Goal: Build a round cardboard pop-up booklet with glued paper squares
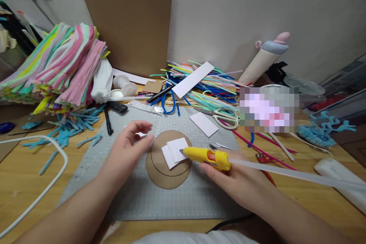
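Your right hand (236, 179) grips a glue gun (201, 155) at the white cards (173, 153); your left hand (128, 145) hovers open.

Cardboard disc (158, 158): on cutting mat (128, 198), right of left fingers (144, 145). Paper pieces (172, 156): on disc. Glue gun (198, 155): in right fingers (211, 171). Scissors (215, 113): behind them.

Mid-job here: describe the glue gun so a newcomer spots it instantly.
Find the grey mat on the wooden table. Right of its middle, the glue gun points left at white pieces on round brown cardboard. Its bright yellow body and long translucent stick set it apart from the pale-handled scissors.
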### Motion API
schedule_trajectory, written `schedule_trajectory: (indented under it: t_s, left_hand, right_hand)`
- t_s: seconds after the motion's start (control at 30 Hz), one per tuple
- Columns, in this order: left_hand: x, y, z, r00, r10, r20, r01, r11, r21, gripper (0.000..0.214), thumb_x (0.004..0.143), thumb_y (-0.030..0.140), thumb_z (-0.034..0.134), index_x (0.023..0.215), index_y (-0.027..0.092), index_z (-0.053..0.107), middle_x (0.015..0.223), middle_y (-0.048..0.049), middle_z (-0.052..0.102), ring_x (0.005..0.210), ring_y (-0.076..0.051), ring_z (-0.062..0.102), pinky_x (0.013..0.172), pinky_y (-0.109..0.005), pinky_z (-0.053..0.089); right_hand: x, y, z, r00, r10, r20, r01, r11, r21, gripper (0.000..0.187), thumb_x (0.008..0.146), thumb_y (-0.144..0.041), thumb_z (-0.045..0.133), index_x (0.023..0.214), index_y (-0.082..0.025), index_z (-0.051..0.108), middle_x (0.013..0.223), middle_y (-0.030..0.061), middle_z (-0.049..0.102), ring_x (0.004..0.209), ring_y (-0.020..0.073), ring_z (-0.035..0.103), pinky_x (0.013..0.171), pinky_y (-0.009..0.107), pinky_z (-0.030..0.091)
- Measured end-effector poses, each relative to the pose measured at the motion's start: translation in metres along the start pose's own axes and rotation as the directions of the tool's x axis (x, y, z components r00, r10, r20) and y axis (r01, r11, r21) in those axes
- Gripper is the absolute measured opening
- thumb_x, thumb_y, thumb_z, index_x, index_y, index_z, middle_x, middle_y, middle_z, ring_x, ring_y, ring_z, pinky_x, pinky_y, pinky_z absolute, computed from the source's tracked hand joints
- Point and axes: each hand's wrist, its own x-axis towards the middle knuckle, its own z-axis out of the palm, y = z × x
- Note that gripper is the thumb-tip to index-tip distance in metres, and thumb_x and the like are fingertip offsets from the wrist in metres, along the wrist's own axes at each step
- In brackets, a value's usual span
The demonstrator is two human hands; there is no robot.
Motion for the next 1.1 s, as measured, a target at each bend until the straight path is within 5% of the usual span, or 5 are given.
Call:
schedule_trajectory:
  t_s: [0.17,0.4,0.67,1.1]
  left_hand:
    - [-0.012,-0.007,0.023,0.935,0.169,0.312,-0.317,0.796,0.516,0.074,0.064,0.035,0.074,0.131,0.023,0.045,0.130,-0.0108,0.053,0.122,-0.032,0.045,0.104,-0.051,0.031]
    - [-0.022,-0.016,0.042,0.936,0.212,0.280,-0.351,0.547,0.760,0.061,0.063,0.041,0.073,0.116,0.017,0.054,0.130,-0.0161,0.050,0.124,-0.035,0.043,0.102,-0.054,0.031]
    - [-0.022,-0.018,0.046,0.938,0.201,0.282,-0.347,0.542,0.765,0.053,0.066,0.040,0.069,0.112,0.017,0.055,0.128,-0.0160,0.050,0.123,-0.036,0.044,0.100,-0.053,0.034]
    - [-0.021,-0.018,0.052,0.940,0.211,0.267,-0.341,0.581,0.739,0.043,0.070,0.036,0.066,0.109,0.018,0.057,0.123,-0.0131,0.053,0.120,-0.032,0.046,0.100,-0.050,0.034]
  right_hand:
    - [0.000,0.000,-0.002,0.999,0.025,0.046,-0.029,0.995,0.092,0.025,0.086,-0.045,0.056,0.088,-0.028,0.075,0.076,0.0003,0.073,0.066,0.0192,0.066,0.061,0.029,0.050]
    - [0.000,0.001,-0.007,0.977,0.185,0.109,-0.188,0.982,0.017,0.040,0.086,-0.058,0.049,0.103,-0.030,0.074,0.083,0.0018,0.075,0.076,0.0248,0.068,0.067,0.036,0.052]
    - [0.000,0.002,-0.006,0.977,0.172,0.124,-0.178,0.983,0.044,0.039,0.086,-0.058,0.049,0.102,-0.031,0.073,0.097,0.0021,0.075,0.090,0.0277,0.068,0.077,0.039,0.052]
    - [0.000,0.002,-0.010,0.995,0.083,0.050,-0.087,0.992,0.089,0.031,0.086,-0.052,0.054,0.092,-0.030,0.075,0.079,-0.0010,0.074,0.070,0.0207,0.067,0.061,0.030,0.050]
